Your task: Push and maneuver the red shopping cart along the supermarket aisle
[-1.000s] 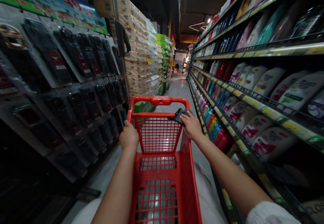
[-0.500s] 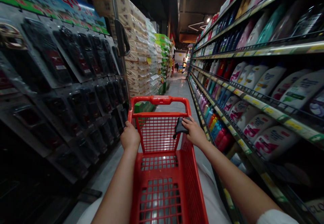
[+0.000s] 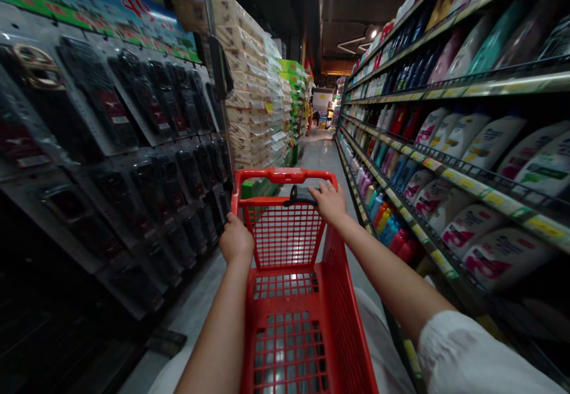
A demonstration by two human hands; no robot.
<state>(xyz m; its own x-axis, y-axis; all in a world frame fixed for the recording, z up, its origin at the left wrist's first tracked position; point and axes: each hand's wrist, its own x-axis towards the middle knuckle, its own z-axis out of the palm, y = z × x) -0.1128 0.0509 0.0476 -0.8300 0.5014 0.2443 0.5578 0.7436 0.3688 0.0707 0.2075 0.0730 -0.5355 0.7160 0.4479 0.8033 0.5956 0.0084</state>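
Note:
A red plastic shopping basket [image 3: 294,311] with grid walls and floor stretches out in front of my body, nothing lying in it. My left hand [image 3: 237,240] is closed round its left rim near the far corner. At the far right corner, my right hand [image 3: 328,202] has its fingers bent over a dark grey grip-like piece [image 3: 303,194] with a looped end. That piece lies across the basket's far edge, below the raised red front bar [image 3: 287,175]. My right palm and thumb are partly hidden from view.
Shelves of shampoo bottles [image 3: 494,141] line the right side closely. On the left hang packaged belts [image 3: 89,94] beside a metal pole [image 3: 214,10]. Stacked tissue packs [image 3: 244,79] and green boxes [image 3: 294,85] stand further ahead along the aisle floor [image 3: 317,150].
My right hand has moved up and left over the basket's corner, and the dark grey piece has swung up from hanging to lying across the edge. My left hand keeps its hold.

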